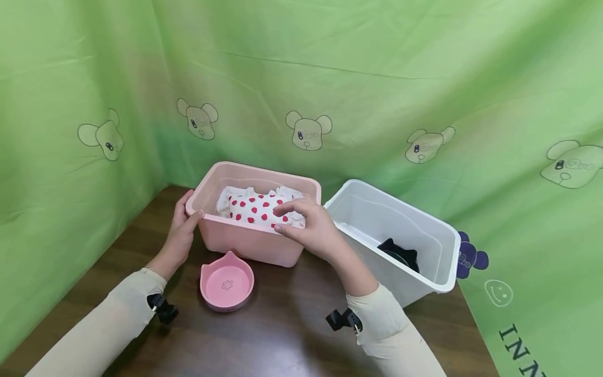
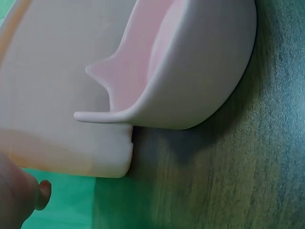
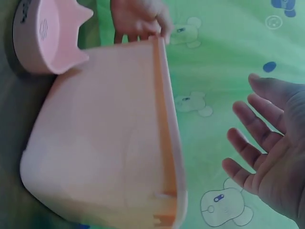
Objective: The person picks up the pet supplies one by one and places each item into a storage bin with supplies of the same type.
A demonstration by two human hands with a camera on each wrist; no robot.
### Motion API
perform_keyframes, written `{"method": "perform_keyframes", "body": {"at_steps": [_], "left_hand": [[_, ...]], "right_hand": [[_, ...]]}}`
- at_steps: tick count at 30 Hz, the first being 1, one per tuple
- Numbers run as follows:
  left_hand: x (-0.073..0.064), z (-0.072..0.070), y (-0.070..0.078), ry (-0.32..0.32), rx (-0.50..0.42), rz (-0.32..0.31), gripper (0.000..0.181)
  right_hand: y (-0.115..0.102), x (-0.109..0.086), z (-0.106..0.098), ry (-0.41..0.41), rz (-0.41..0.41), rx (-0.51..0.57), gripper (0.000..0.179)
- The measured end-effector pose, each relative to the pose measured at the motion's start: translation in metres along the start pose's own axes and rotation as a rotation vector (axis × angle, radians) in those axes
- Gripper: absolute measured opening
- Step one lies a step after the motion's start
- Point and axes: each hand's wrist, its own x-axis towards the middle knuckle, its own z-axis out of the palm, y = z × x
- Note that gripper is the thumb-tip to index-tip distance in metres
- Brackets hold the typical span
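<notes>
My left hand grips the left front corner of a pink plastic bin, thumb over the rim and fingers along the side. Inside the bin lies a puffy, pillow-like white cloth thing with red strawberry-like spots and ruffled ends. Above the bin's right part hovers my right hand, fingers spread and holding nothing; the right wrist view shows the same hand apart from the bin. A pink cat-eared pet bowl with a paw print stands on the table in front of the bin.
To the right stands a white bin holding a black cat-eared bowl. Both bins sit on a dark wooden table. A green curtain with bear drawings hangs behind and along both sides.
</notes>
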Motion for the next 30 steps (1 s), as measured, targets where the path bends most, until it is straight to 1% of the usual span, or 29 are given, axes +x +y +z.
{"method": "perform_keyframes", "body": {"at_steps": [5, 7, 9, 12, 16, 19, 25, 30], "left_hand": [[0.006, 0.007, 0.003, 0.000, -0.016, 0.031, 0.064], [0.007, 0.008, 0.002, -0.008, -0.012, 0.034, 0.063], [0.007, 0.010, 0.001, -0.019, -0.005, 0.035, 0.063], [0.006, 0.009, -0.001, -0.025, 0.006, 0.045, 0.063], [0.001, 0.004, -0.002, -0.001, -0.001, 0.053, 0.063], [-0.002, 0.000, -0.003, 0.013, -0.016, 0.057, 0.062], [-0.002, 0.002, -0.004, 0.003, -0.028, 0.063, 0.062], [-0.001, 0.002, -0.003, 0.008, -0.019, 0.045, 0.062]], "right_hand": [[-0.003, -0.011, 0.008, 0.035, -0.010, 0.064, 0.028], [-0.005, -0.017, 0.014, 0.023, -0.020, 0.082, 0.028], [-0.006, -0.023, 0.020, 0.004, -0.034, 0.070, 0.028], [-0.007, -0.032, 0.030, -0.022, -0.028, 0.058, 0.029], [-0.003, -0.040, 0.047, -0.070, 0.020, 0.060, 0.030], [0.004, -0.043, 0.059, -0.107, 0.048, 0.058, 0.030], [0.022, -0.049, 0.077, -0.139, 0.118, 0.062, 0.031], [0.033, -0.051, 0.090, -0.182, 0.197, 0.026, 0.033]]}}
